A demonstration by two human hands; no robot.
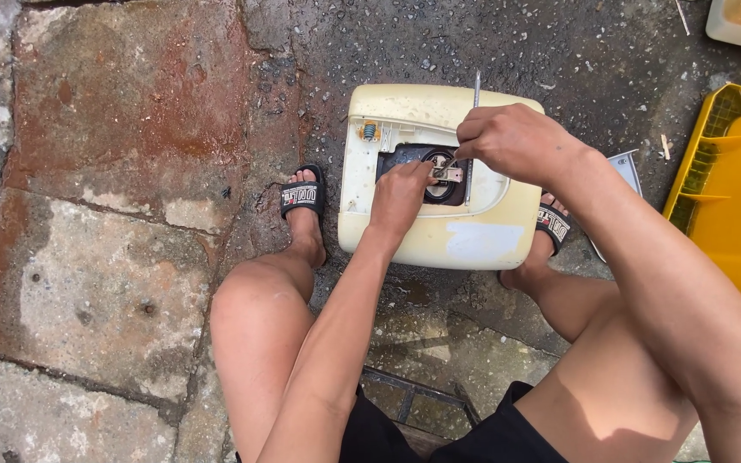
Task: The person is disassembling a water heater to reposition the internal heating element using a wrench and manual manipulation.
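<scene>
Left hand [400, 190] sits inside the dark opening [413, 159] of the cream appliance casing [439, 231]; the opening's rim hems it in on the left and far sides, so little room there. Right hand [512, 141] is just beside it, pinching a thin metal rod [474, 129] that stands upright through the gap between both hands. Black round fitting [442, 171] fills the opening under the fingers.

Left of the left hand: casing edge, then a sandalled foot [304, 201], then open stone paving [105, 197]. Right of the right hand: forearm, grey flat panel [628, 170], then yellow crate [731, 189] blocking. Beyond both hands: bare wet concrete [439, 43], passable.
</scene>
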